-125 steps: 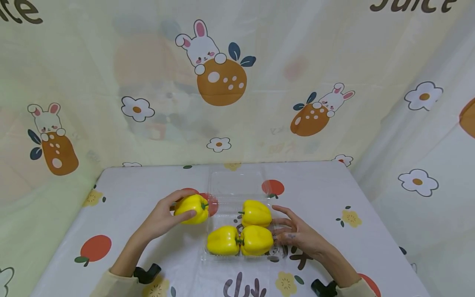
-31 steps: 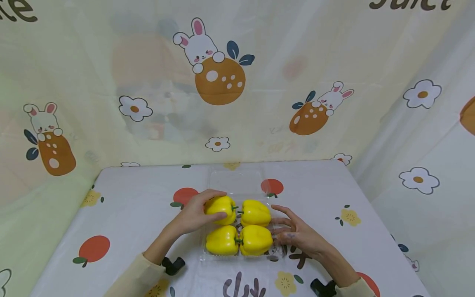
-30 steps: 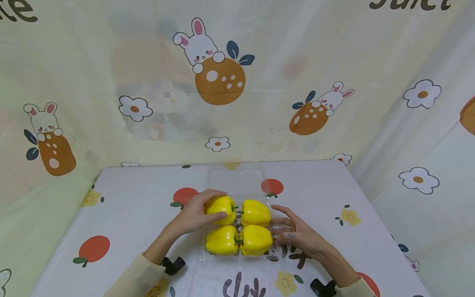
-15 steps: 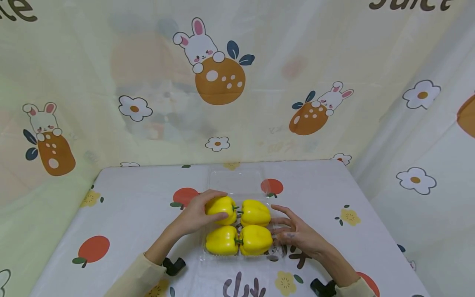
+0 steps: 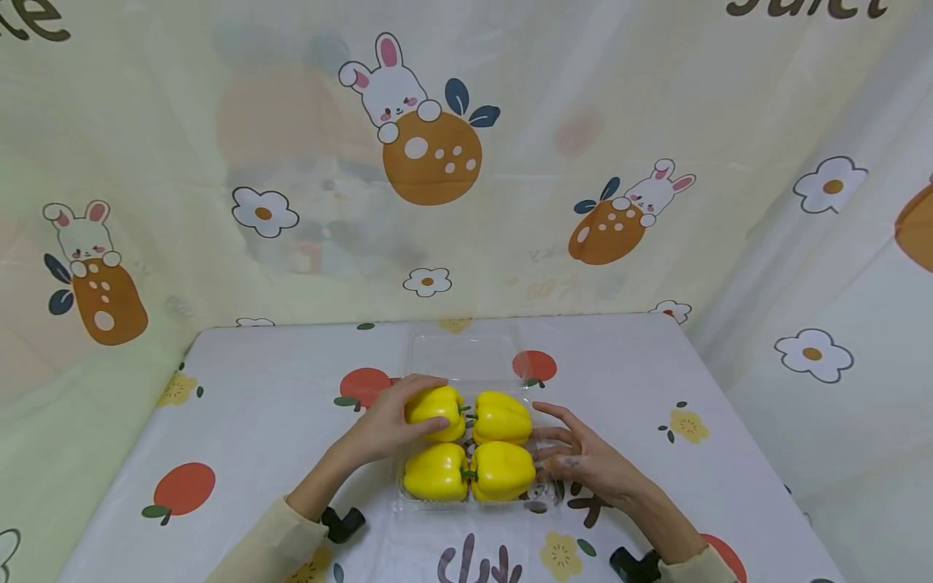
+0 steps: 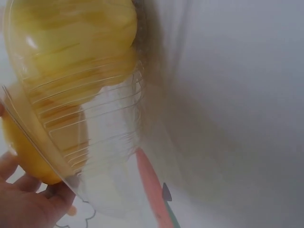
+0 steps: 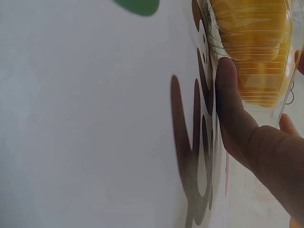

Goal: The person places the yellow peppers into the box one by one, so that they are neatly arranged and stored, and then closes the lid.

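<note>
My left hand (image 5: 394, 417) holds a yellow bell pepper (image 5: 435, 411) by its left side, with fingers behind and thumb in front. This pepper is at the back left of an open clear plastic clamshell box (image 5: 430, 507). In the left wrist view, part of the held pepper (image 6: 28, 152) shows above the box rim. Three more yellow peppers lie in the box: back right (image 5: 503, 418), front left (image 5: 436, 472) and front right (image 5: 503, 471). My right hand (image 5: 586, 461) rests against the box's right side, its thumb (image 7: 227, 78) along the outer wall.
The box's clear lid (image 5: 462, 356) lies folded back behind it, flat on the table. A white cloth (image 5: 277, 421) printed with fruit and flowers covers the table. A printed curtain (image 5: 532, 243) hangs along the back edge.
Since the oldest frame, my left hand has carried its pepper rightward from beside the box to the back left spot. Over the last second it has barely shifted. My right hand stays put.
</note>
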Demonstrator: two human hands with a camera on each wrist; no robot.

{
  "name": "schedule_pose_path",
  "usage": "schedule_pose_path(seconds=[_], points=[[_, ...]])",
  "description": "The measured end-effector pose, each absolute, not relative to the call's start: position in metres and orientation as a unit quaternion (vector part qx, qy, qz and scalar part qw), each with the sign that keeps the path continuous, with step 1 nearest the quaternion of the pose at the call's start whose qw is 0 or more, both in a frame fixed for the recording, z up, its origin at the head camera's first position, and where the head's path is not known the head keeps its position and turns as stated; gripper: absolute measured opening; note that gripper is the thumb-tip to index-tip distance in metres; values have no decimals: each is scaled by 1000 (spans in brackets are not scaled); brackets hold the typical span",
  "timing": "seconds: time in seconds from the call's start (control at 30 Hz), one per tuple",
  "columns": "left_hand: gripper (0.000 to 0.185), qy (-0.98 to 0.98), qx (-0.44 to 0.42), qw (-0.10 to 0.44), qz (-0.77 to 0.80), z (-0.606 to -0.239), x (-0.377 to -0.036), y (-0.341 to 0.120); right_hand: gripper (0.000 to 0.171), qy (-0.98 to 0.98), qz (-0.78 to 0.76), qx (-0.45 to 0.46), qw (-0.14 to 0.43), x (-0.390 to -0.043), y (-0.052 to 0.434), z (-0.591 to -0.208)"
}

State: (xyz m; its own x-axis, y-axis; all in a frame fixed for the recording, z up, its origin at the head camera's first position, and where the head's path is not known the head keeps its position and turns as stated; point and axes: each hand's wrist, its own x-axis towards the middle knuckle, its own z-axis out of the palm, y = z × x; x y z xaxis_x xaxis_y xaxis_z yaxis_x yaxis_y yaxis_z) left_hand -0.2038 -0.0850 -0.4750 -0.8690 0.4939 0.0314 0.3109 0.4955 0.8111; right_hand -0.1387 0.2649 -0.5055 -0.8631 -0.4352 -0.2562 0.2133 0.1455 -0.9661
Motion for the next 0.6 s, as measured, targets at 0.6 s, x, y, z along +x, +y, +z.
schedule_pose_path(seconds=[0.6], points=[[60,861,224,112,443,-478,-204,-84,92,719,-643,-68,254,-140,265,-508]])
